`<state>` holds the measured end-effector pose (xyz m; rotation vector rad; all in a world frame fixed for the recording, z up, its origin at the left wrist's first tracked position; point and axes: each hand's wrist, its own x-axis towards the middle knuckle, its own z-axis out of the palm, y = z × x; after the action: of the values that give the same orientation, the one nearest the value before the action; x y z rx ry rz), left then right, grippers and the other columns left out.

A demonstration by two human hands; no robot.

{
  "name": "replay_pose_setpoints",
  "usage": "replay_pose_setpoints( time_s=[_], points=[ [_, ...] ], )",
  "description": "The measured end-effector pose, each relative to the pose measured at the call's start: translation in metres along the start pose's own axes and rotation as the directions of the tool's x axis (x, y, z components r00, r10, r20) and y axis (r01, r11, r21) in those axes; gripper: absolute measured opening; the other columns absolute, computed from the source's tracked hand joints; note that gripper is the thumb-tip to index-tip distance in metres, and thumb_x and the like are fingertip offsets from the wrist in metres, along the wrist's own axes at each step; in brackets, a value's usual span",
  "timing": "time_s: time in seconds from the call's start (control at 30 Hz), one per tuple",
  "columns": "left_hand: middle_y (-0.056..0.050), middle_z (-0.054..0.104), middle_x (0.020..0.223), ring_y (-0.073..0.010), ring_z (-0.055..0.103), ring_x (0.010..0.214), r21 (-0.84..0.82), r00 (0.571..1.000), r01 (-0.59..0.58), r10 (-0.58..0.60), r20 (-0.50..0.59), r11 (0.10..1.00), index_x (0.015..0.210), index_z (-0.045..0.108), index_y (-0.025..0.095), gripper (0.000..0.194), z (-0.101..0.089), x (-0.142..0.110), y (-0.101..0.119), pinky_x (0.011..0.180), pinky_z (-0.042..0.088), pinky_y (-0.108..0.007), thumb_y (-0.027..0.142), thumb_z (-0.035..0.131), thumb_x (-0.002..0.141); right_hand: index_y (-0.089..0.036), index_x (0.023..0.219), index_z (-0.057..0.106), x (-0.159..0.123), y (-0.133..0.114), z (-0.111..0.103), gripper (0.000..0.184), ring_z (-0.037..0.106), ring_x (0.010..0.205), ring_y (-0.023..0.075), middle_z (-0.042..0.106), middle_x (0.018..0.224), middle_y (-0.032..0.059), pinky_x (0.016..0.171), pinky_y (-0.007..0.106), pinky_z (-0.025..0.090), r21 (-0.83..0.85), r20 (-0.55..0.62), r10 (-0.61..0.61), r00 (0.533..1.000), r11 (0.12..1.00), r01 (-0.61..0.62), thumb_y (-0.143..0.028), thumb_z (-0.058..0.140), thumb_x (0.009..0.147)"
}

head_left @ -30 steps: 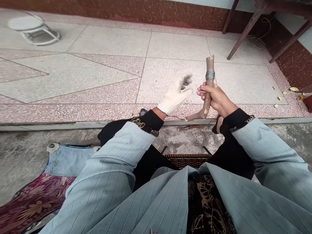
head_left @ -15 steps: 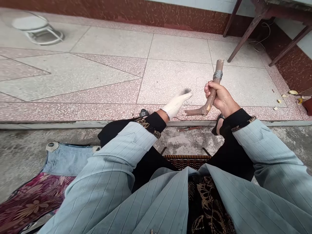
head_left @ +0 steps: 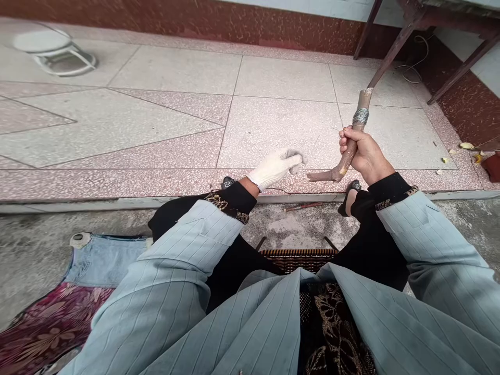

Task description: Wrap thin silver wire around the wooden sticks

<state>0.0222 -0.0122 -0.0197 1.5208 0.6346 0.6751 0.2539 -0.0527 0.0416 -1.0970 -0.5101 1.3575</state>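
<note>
My bare right hand is closed around a bent brown branch, its short leg pointing left. Grey wire is wound in a tight band near the branch's upper end. Thin loose strands stick out by my right thumb and fingertips. To the left of the branch, my left hand wears a white knitted glove, its fingers curled towards the thumb. A very fine wire strand shows just above those fingertips and seems to run into the pinch; its end is hidden.
A white stool stands far left, a dark wooden table at back right. Peel scraps lie on the raised tiled floor at right. A reddish stick lies below the step, and denim and floral cloth at lower left.
My right hand has moved right with the branch, which now leans further right. My left hand has dropped lower, its spread fingers have curled in, and the hands are further apart.
</note>
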Motion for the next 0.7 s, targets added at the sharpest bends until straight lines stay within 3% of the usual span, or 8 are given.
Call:
replay_pose_setpoints(
  time_s=[0.13,0.23,0.3,0.4,0.5,0.7],
  points=[
    [-0.006,0.066,0.095,-0.0114,0.061,0.08,-0.003,0.993,-0.025,0.024,-0.114,1.0,0.111,0.062,0.013,0.025,0.0,0.0,-0.003,0.076,0.049,-0.028,0.017,0.056,0.086,-0.018,0.081,0.053,-0.003,0.0,0.002,0.017,0.054,0.055,0.0047,0.059,0.068,-0.0038,0.045,0.013,0.041,0.011,0.089,0.103,0.991,0.994,-0.104,-0.005,0.063,0.076],
    [-0.009,0.064,0.117,-0.012,0.061,0.091,-0.016,0.996,-0.03,0.029,-0.084,0.999,0.122,0.058,0.015,0.038,0.003,0.001,-0.002,0.082,0.049,-0.029,0.016,0.058,0.084,-0.018,0.082,0.053,-0.005,0.002,0.004,0.018,0.055,0.056,0.005,0.058,0.068,-0.0042,0.046,0.014,0.041,0.014,0.139,0.131,0.982,0.991,-0.135,-0.006,0.064,0.075],
    [-0.008,0.066,0.109,-0.0094,0.06,0.081,-0.037,1.0,-0.014,0.013,-0.026,0.999,0.121,0.06,0.015,0.035,0.003,0.001,-0.001,0.077,0.049,-0.027,0.018,0.058,0.086,-0.018,0.081,0.053,-0.005,0.002,0.004,0.019,0.054,0.056,0.0051,0.057,0.068,-0.0045,0.046,0.014,0.041,0.018,0.144,0.135,0.98,0.99,-0.139,-0.006,0.065,0.074],
    [-0.003,0.064,0.08,-0.007,0.053,0.062,-0.052,0.998,0.041,-0.038,0.042,0.998,0.106,0.066,0.013,0.024,0.0,-0.001,0.002,0.062,0.044,-0.023,0.025,0.057,0.089,-0.019,0.081,0.052,-0.004,-0.001,0.003,0.019,0.054,0.055,0.0049,0.057,0.067,-0.0047,0.046,0.014,0.04,0.007,0.116,0.122,0.986,0.992,-0.123,-0.005,0.064,0.074],
    [0.0,0.056,0.064,-0.007,0.049,0.056,-0.08,0.999,0.045,-0.043,0.018,0.996,0.098,0.069,0.011,0.021,-0.006,-0.005,0.007,0.053,0.037,-0.021,0.026,0.057,0.089,-0.019,0.08,0.052,-0.004,-0.006,-0.001,0.02,0.053,0.054,0.0047,0.056,0.068,-0.0047,0.045,0.014,0.04,-0.013,0.078,0.083,0.993,0.997,-0.082,-0.006,0.065,0.073],
    [0.003,0.048,0.053,-0.0066,0.04,0.048,-0.167,0.997,0.007,-0.018,-0.069,0.986,0.089,0.069,0.009,0.017,-0.02,-0.013,0.022,0.047,0.03,-0.022,0.022,0.06,0.082,-0.02,0.079,0.048,0.0,-0.014,-0.012,0.024,0.053,0.054,0.0047,0.057,0.069,-0.0049,0.044,0.014,0.04,-0.04,-0.043,-0.045,0.998,0.998,0.043,-0.004,0.063,0.07]
  ],
)
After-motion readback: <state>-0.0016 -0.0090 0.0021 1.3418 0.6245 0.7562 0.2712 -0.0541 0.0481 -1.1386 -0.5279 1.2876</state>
